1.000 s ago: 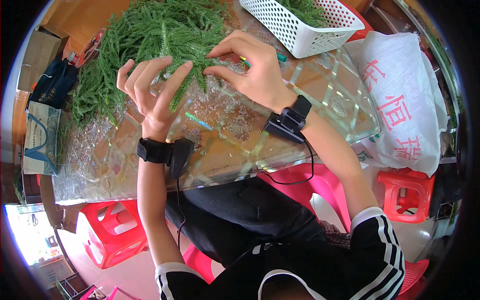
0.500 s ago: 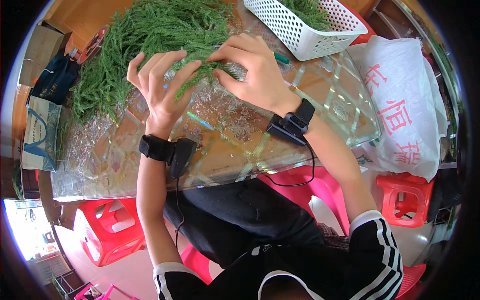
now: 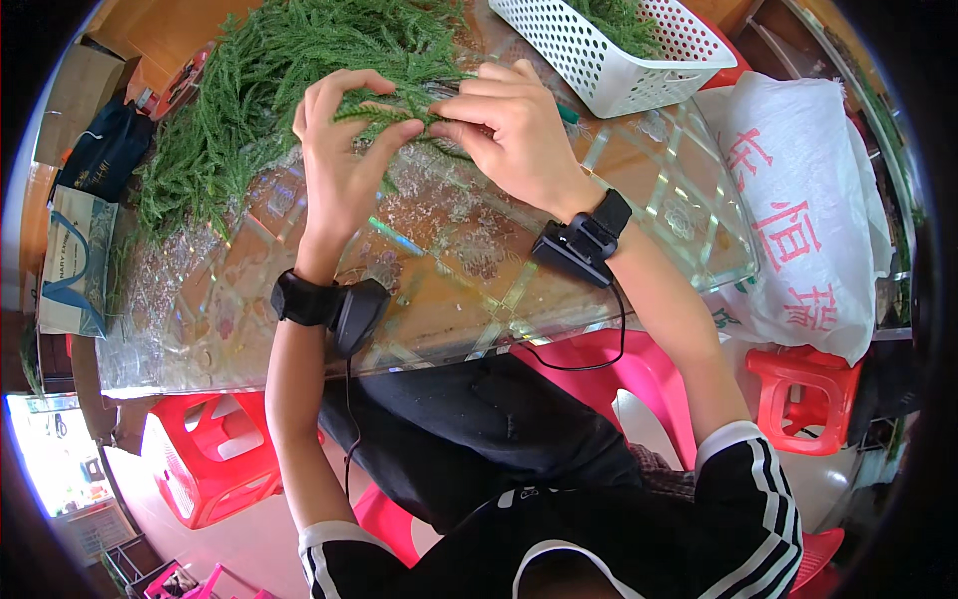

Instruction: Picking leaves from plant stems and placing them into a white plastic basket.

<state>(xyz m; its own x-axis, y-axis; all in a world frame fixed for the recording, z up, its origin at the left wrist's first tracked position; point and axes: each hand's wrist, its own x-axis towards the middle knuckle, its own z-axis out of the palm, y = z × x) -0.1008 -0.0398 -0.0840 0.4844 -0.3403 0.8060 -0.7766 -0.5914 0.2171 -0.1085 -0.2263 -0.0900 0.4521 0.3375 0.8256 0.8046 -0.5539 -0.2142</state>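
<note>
Between my two hands, above the table, is a green needle-leaved sprig (image 3: 415, 108). My left hand (image 3: 344, 130) pinches it, thumb and fingers bent around its left part. My right hand (image 3: 509, 130) grips the stem end, its thumb and fingertips pressed together close to the left thumb. A few leafy tips hang below the fingers. Just beyond both hands lies a big heap of similar green sprigs (image 3: 299, 60), spread over the far left of the table. Part of the held sprig is hidden by my fingers.
Tiny plant bits litter the patterned, plastic-covered table (image 3: 479, 290). A white perforated basket (image 3: 639, 85) holding greenery stands at the far right, near a white sack (image 3: 808, 220) with red markings. Red stools (image 3: 215, 454) and a paper bag (image 3: 78, 260) flank the table.
My left hand has moved up and right, its spread fingers now closing round the sprig. The right hand has shifted slightly, still gripping. The sprig's leafy tip no longer hangs low beside the left thumb.
</note>
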